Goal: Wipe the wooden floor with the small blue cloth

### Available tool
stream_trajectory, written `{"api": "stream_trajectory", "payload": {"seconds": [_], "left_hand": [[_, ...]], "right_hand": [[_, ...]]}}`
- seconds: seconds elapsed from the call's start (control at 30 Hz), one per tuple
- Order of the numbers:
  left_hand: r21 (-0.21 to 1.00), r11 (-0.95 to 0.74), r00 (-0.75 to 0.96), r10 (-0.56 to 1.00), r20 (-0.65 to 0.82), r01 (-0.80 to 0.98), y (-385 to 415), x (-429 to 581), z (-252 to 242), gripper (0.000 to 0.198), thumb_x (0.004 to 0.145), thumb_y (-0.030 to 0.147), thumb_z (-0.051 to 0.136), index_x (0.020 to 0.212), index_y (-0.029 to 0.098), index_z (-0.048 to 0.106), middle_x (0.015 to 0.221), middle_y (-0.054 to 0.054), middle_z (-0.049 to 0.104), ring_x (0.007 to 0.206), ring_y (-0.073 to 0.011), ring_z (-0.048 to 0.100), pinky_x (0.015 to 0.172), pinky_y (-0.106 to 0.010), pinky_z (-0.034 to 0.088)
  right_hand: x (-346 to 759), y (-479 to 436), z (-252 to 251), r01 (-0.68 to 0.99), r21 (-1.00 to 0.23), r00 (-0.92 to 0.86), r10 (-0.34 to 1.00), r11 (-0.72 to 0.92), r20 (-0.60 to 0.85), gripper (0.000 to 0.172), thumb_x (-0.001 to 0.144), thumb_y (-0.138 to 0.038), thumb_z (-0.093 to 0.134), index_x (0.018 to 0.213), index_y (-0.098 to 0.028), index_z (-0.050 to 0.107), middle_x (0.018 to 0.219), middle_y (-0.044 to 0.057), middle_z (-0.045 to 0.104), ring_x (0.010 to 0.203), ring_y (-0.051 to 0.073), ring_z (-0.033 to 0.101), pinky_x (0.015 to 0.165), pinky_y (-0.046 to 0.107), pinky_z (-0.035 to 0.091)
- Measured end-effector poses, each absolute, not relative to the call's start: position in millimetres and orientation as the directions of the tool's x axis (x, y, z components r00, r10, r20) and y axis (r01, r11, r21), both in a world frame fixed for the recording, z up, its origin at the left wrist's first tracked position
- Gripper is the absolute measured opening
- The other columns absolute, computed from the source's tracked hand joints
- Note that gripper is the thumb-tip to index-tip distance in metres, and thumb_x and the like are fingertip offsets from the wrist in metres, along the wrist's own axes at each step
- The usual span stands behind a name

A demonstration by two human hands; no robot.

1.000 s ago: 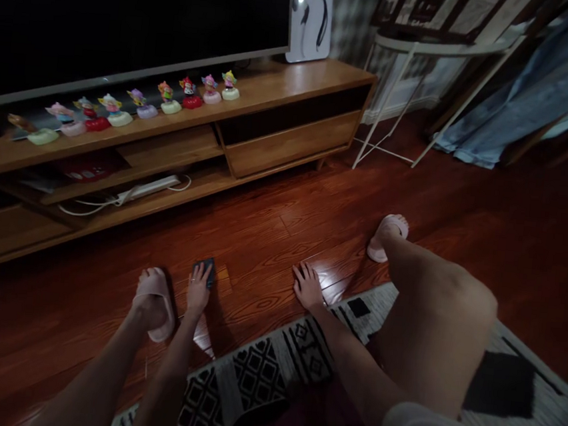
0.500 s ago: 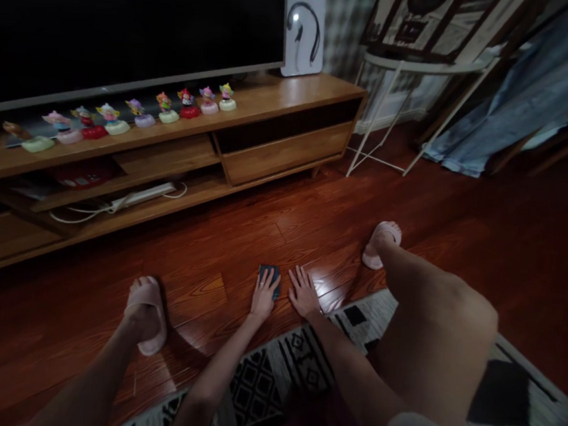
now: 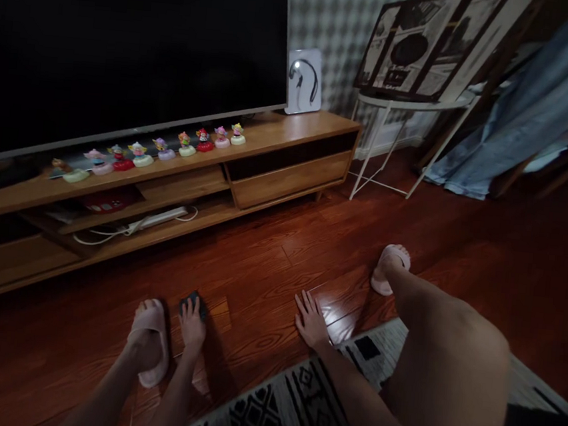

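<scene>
My left hand presses a small dark cloth flat against the red-brown wooden floor, right beside my left foot in a pink slipper. The cloth shows only at my fingertips. My right hand lies palm down on the floor with fingers spread, just ahead of the patterned rug; it holds nothing. My right leg stretches out to a second pink slipper.
A low wooden TV stand runs along the left with a large dark screen, a row of small figurines and a power strip. A white side table with a framed picture and a blue curtain stand at the right.
My left hand slid the dark cloth across the floor, first right toward my right hand, then back left beside my left slipper. My right hand stayed planted. The view tilted upward.
</scene>
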State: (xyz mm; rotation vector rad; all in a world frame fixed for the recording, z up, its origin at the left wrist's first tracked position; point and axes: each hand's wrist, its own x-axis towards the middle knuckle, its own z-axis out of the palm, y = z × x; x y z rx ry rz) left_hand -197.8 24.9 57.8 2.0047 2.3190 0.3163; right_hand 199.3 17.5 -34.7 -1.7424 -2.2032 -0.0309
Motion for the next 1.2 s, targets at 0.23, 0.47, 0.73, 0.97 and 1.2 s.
{"api": "stream_trajectory", "payload": {"seconds": [0.23,0.47,0.73,0.97,1.2], "left_hand": [[0.382,-0.032,0.038,0.999,-0.008,0.923,22.4,-42.1,0.1,0.084,0.074,0.003,0.046,0.156,0.019,0.039,0.169,-0.014,0.027,0.158,-0.0293,0.013,0.129,-0.061,0.013],[0.518,-0.371,0.396,0.916,0.068,0.770,17.6,12.8,-16.2,0.095,0.069,0.001,0.048,0.159,0.028,0.032,0.170,-0.005,0.024,0.159,-0.0234,0.011,0.129,-0.063,0.017],[0.393,-0.133,0.138,0.990,0.014,0.910,35.0,-160.5,49.4,0.081,0.067,0.016,0.059,0.146,0.032,0.052,0.164,-0.005,0.039,0.156,-0.0325,0.023,0.125,-0.064,0.024],[0.347,-0.004,-0.018,0.998,0.062,0.938,1.7,-181.3,60.5,0.087,0.065,0.022,0.061,0.150,0.032,0.046,0.171,-0.005,0.025,0.158,-0.0400,0.006,0.123,-0.072,0.017],[0.435,-0.194,0.221,0.975,-0.012,0.879,3.3,-12.5,4.2,0.091,0.070,0.005,0.048,0.158,0.022,0.036,0.171,-0.006,0.022,0.159,-0.0252,0.011,0.130,-0.057,0.017]], "right_hand": [[200.2,18.4,-36.5,0.955,-0.177,-0.188,0.949,0.237,0.252,0.068,0.095,-0.026,0.043,0.162,-0.024,0.030,0.167,0.007,0.034,0.155,0.025,0.026,0.124,0.049,0.023],[202.3,18.1,-37.6,0.955,-0.161,-0.204,0.944,0.251,0.261,0.065,0.095,-0.025,0.042,0.160,-0.023,0.034,0.166,0.008,0.036,0.155,0.023,0.025,0.124,0.047,0.023],[200.4,17.6,-32.8,0.952,-0.182,-0.196,0.945,0.248,0.262,0.064,0.096,-0.026,0.043,0.159,-0.021,0.036,0.167,0.009,0.033,0.155,0.024,0.025,0.124,0.048,0.023],[201.0,16.0,-30.4,0.937,-0.220,-0.207,0.939,0.271,0.276,0.070,0.096,-0.027,0.042,0.163,-0.023,0.024,0.169,0.009,0.028,0.155,0.026,0.025,0.124,0.052,0.023],[200.7,15.0,-28.0,0.940,-0.218,-0.202,0.944,0.262,0.260,0.067,0.096,-0.028,0.043,0.161,-0.020,0.030,0.167,0.011,0.031,0.156,0.026,0.023,0.124,0.049,0.023]]}}
